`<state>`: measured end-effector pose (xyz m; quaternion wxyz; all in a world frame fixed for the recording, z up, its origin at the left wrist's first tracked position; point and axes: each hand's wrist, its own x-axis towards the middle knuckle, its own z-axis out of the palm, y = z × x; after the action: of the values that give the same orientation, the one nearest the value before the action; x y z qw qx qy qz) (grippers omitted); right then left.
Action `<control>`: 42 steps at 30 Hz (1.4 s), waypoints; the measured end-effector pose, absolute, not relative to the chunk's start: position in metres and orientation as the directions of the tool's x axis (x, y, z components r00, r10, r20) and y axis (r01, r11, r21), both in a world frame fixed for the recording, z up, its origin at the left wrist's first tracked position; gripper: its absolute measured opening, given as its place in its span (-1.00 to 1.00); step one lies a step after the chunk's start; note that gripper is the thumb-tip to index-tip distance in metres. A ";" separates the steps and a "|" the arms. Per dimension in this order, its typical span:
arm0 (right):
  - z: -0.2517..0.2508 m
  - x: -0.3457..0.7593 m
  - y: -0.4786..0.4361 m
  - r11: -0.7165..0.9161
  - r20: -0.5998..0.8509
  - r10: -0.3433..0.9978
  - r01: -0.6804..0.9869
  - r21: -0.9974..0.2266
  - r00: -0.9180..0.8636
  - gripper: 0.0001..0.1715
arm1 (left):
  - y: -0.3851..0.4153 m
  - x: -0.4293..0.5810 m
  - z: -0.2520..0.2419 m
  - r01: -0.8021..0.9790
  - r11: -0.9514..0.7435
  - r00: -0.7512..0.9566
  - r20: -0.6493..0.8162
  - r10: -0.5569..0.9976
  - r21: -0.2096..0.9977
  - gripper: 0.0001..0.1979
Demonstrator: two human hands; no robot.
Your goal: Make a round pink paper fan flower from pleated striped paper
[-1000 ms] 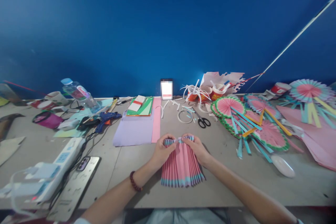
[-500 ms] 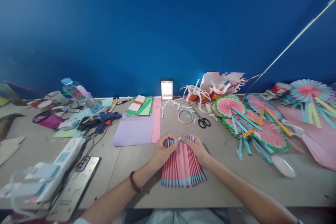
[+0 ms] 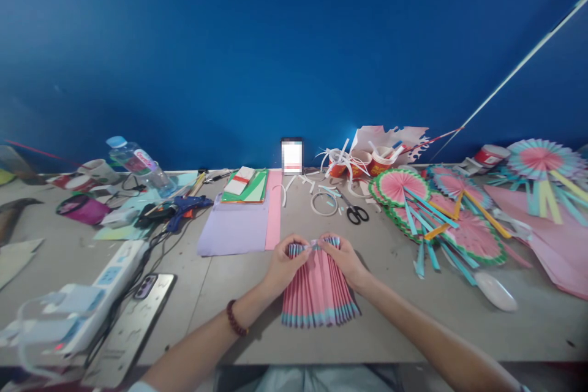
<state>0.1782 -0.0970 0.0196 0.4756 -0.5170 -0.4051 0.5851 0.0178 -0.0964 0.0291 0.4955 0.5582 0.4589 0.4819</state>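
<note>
A pleated paper sheet [image 3: 319,294], pink with blue and lilac bands at its ends, lies on the table in front of me. My left hand [image 3: 291,260] pinches its far edge near the middle, thumb on top. Just to the right, my right hand [image 3: 340,258] grips the same edge, its thumb close to the other one. Between the hands the pleats are drawn together, while the near end spreads out like a fan. Some fingertips are hidden behind the folds.
Black-handled scissors [image 3: 358,214] and a white ring [image 3: 324,203] lie beyond my hands. Finished paper fans [image 3: 399,188] are piled at right, by a white spoon-like piece [image 3: 496,291]. Left are lilac paper [image 3: 234,226], a glue gun [image 3: 184,211], a power strip [image 3: 108,294] and a phone [image 3: 133,324].
</note>
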 end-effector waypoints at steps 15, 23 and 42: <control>0.017 0.179 -0.097 -0.210 -0.214 0.976 -0.111 -0.971 0.026 -0.61 | -0.097 0.017 0.030 -0.024 0.011 0.098 -0.008 0.995 1.000 -0.84; 0.016 0.179 -0.097 -0.215 -0.223 0.974 -0.139 -0.967 0.039 -0.60 | -0.097 0.018 0.032 -0.113 0.112 0.106 -0.100 0.989 0.987 -0.77; 0.023 0.177 -0.099 -0.162 -0.157 0.985 -0.084 -0.983 -0.073 -0.62 | -0.096 0.020 0.037 -0.106 0.125 0.161 -0.107 0.981 0.986 -0.71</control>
<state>0.1774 -0.0988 0.0232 0.4634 -0.4988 -0.4518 0.5765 0.0202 -0.0965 0.0368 0.5937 0.4774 0.4583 0.4577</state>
